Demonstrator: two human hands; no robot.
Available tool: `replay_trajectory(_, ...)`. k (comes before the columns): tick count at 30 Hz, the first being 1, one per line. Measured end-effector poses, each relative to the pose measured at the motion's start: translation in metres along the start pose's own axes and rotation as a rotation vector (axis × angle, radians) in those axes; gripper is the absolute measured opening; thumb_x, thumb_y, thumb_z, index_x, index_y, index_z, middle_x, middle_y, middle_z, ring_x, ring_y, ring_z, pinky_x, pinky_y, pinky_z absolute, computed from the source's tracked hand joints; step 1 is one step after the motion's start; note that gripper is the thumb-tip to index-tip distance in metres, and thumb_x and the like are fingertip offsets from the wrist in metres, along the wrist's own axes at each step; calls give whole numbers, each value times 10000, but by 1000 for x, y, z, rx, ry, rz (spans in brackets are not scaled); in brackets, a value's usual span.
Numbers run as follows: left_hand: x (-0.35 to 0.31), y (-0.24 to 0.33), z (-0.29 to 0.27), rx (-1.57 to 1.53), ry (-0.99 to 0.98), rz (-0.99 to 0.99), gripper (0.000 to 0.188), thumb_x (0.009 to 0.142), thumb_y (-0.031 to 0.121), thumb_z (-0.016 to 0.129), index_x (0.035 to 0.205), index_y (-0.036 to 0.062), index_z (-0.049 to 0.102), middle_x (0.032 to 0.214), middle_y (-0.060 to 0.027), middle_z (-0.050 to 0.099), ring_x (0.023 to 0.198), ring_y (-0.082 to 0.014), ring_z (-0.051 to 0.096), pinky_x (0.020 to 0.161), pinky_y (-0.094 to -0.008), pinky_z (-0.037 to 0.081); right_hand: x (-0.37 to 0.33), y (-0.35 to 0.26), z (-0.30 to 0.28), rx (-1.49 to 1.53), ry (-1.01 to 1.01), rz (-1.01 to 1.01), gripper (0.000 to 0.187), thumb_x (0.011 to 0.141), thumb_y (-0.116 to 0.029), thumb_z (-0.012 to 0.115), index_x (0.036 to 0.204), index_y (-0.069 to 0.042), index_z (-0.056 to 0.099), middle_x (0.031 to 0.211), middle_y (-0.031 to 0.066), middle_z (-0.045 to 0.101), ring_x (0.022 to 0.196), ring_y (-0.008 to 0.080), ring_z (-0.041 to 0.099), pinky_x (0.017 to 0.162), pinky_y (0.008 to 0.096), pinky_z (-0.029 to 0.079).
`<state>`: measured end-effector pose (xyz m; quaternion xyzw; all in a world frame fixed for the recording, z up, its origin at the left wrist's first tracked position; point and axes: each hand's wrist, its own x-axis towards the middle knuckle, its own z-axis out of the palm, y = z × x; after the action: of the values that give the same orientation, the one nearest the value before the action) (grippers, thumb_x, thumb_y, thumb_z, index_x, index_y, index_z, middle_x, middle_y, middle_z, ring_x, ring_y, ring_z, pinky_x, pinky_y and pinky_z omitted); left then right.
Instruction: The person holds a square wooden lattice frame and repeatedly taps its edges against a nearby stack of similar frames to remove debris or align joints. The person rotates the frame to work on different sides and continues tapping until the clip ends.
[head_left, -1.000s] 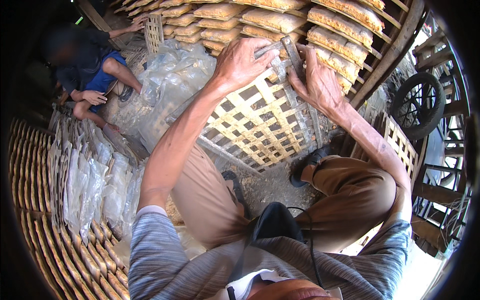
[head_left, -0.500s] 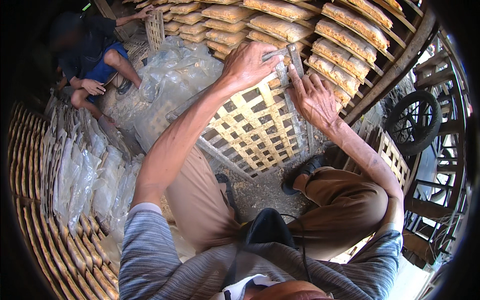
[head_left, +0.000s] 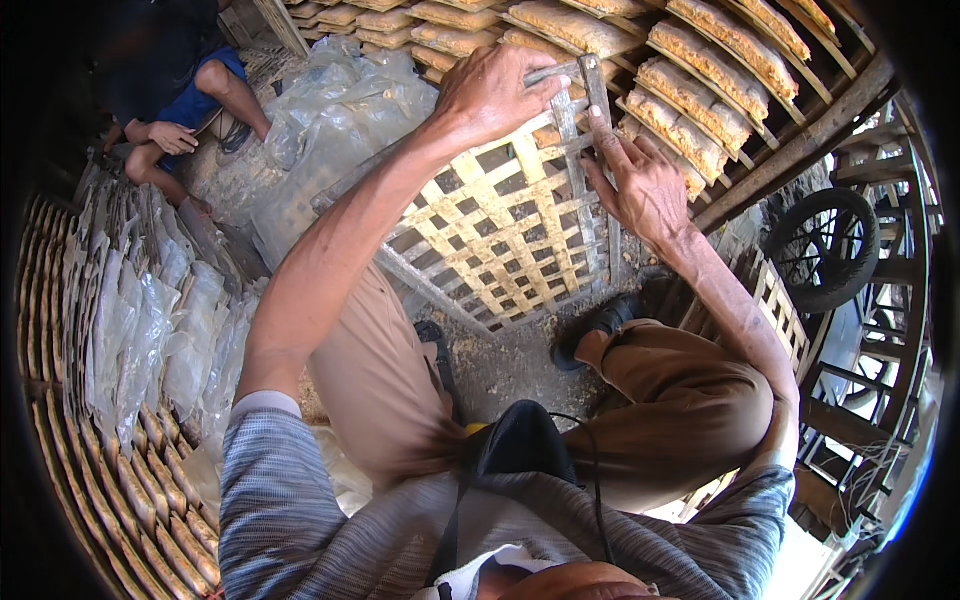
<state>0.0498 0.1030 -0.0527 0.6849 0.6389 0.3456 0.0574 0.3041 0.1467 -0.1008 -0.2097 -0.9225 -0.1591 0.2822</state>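
Right hand [head_left: 645, 190] is now laying its index finger along the short wooden strut [head_left: 596, 88]; a second ago its fingers were curling behind that piece. Everything in view is also drifting a bit, so the head is probably turning. Left hand [head_left: 495, 95] is gripping narrow, thumb and fingers closing round the end of the grey crossbar [head_left: 550, 73]. Right hand is staying half-spread, fingers loose, touching the strut rather than clasping it; can't tell how hard it's pressing. Woven lattice panel [head_left: 545, 215] is leaning at a tilt in front of the person, upper corner meeting between both hands, lower part hanging near the feet; can't tell if it's resting on the floor [head_left: 500, 370]. Doing this well, I'd judge, means the left hand is keeping the crossbar steady while the right is feeling down the strut, lining the joint up square. Pressing should be going along the wood, not sideways, since the thin slats are probably flexing easily. Fingertips should be staying off the gap where the pieces are meeting; a slip could be pinching. Plastic sheeting [head_left: 345, 100] is lying just beside the panel, so keeping it clear is worth minding.
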Motion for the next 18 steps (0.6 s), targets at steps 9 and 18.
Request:
replay_trajectory(9, 0, 5, -7, -24, -77, -97, 506, 1018, 469, 697, 1345, 85, 730, 857, -75, 816, 780, -169, 773, 855, -404, 582, -9, 12, 11, -7, -41, -62, 523, 1007, -269, 693, 1482, -80, 585, 862, 58, 662, 789, 243, 673, 615, 415, 589)
replay_trajectory(18, -8, 1, -14, -310, -121, -17, 537, 989, 378, 763, 1349, -15, 699, 1035, -191, 803, 802, -213, 783, 811, -397, 620, 12, 16, 8, 909, -18, 599, 395, 1030, -297, 706, 1209, 55, 700, 965, 127, 747, 856, 205, 718, 791, 362, 603)
